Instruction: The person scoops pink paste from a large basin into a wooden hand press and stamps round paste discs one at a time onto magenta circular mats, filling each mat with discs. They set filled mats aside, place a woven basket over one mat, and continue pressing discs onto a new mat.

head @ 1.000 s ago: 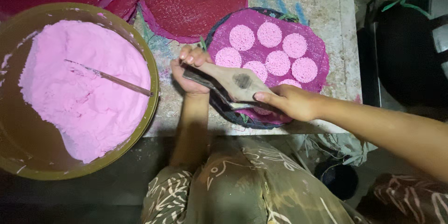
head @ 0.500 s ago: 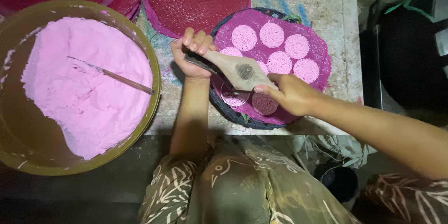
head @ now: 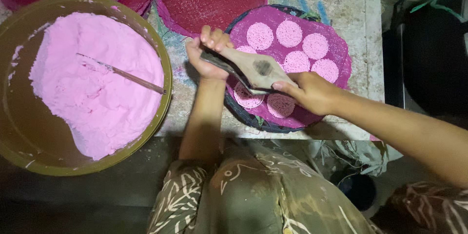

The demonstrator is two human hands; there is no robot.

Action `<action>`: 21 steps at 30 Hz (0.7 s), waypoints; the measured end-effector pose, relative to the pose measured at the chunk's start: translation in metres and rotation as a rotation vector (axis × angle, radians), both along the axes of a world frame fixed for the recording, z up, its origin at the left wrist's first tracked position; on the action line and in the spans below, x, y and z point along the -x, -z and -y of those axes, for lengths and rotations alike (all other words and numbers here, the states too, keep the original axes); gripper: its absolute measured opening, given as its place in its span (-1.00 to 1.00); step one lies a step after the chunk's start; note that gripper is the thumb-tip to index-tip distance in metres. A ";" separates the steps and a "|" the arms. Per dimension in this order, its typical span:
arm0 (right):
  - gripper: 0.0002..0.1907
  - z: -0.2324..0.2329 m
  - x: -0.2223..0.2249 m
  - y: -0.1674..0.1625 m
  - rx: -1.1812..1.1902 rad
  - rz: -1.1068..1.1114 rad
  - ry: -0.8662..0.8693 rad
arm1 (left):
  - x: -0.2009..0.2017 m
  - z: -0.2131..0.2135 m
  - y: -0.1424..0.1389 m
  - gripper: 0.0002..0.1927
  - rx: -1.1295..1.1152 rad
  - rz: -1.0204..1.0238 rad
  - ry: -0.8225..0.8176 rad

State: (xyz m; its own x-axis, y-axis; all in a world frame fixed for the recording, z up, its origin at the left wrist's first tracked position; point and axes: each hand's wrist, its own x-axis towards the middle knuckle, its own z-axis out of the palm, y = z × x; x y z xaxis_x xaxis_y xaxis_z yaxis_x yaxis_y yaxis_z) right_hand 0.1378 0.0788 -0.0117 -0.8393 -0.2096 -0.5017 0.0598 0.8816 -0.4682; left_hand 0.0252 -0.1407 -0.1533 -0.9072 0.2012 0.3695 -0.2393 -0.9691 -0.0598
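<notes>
Head view, looking down: a flat wooden paddle (head: 256, 69) lies over the near-left edge of a round woven tray (head: 341, 44) of pale pink discs (head: 289, 33). Its long axis runs diagonally, upper left to lower right. The left hand (head: 207, 54) grips its upper-left end; the right hand (head: 309, 91) grasps the lower-right end. It seems to be a hinged press. Left of the tray sits a bowl (head: 14, 136) of pink dough (head: 97, 83).

Since a second ago: wooden press (head: 253, 68) swung up-left off the tray, left hand (head: 207, 56) now curled round its far end, exposing two more pink discs (head: 280, 105).
</notes>
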 end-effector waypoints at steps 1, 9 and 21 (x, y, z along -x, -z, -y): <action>-0.27 0.001 -0.001 0.003 0.029 -0.006 0.005 | 0.003 0.003 -0.001 -0.81 0.002 -0.023 0.016; -0.29 -0.008 0.000 0.014 -0.014 -0.007 -0.011 | 0.000 -0.003 -0.005 -0.80 0.007 -0.007 0.045; 0.04 -0.032 -0.059 0.057 0.717 -0.328 0.068 | -0.071 0.047 -0.012 -0.68 1.906 -0.399 -0.387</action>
